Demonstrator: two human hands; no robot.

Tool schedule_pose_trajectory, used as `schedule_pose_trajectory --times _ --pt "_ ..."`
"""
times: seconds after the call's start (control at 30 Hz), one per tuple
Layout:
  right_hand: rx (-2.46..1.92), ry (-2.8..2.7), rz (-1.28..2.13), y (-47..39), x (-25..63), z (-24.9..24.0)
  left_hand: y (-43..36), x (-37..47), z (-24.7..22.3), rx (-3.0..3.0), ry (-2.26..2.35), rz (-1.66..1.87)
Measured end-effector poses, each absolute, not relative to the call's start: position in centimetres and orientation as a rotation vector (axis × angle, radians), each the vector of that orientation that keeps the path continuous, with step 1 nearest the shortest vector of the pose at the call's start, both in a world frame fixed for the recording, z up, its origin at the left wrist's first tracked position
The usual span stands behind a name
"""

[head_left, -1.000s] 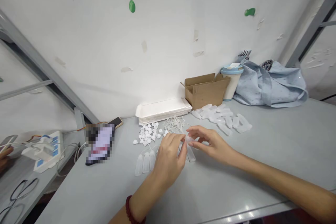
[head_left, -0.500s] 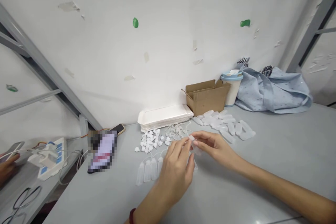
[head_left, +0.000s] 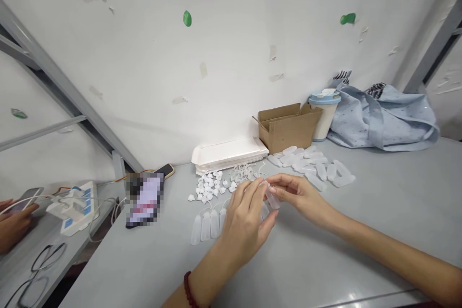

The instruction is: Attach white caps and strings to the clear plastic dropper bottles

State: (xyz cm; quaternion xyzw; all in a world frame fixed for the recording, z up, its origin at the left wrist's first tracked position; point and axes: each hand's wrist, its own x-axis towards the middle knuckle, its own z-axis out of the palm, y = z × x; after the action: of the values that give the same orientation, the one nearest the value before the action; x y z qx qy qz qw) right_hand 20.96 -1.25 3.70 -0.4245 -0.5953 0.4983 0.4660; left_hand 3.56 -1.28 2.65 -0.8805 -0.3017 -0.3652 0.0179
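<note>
A translucent, tube-like plastic sleeve (head_left: 273, 200) is held at a tilt between my two hands. My right hand (head_left: 296, 193) pinches its upper end between thumb and fingers. My left hand (head_left: 242, 219) has its bent fingertips at the same end, partly covering it, with the thumb lower down beside the sleeve. Under and left of my left hand lies a row of similar sleeves with thin white cord loops (head_left: 205, 226), partly hidden by that hand. Small white caps (head_left: 207, 187) are heaped behind, beside a tangle of white cords (head_left: 242, 172). Several loose translucent sleeves (head_left: 299, 160) lie beyond my right hand.
Flat white cartons (head_left: 231, 153), an open cardboard box (head_left: 290, 132), a lidded cup (head_left: 327, 115) and a blue cloth bag (head_left: 386, 120) stand along the wall. At left are a phone (head_left: 165, 171), a power strip (head_left: 81, 209), glasses (head_left: 43, 262) and another person's hands (head_left: 16, 226) holding a phone.
The view has shifted slightly, so the table things sit higher. The sleeve shows more clearly between my hands, and my left thumb has spread further from its fingers.
</note>
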Motion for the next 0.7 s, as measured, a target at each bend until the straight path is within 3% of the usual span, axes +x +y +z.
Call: schedule_pose_trajectory --times 0.43,0.7 --pt "-0.986 -1.307 1.37 -1.0 21.4 3.3 -0.9 4.3 2.0 -2.721 -0.938 -1.2" --pt "-1.224 -1.636 1.323 0.4 23.6 3.7 -0.8 4.4 2.1 -2.941 -0.99 -1.051"
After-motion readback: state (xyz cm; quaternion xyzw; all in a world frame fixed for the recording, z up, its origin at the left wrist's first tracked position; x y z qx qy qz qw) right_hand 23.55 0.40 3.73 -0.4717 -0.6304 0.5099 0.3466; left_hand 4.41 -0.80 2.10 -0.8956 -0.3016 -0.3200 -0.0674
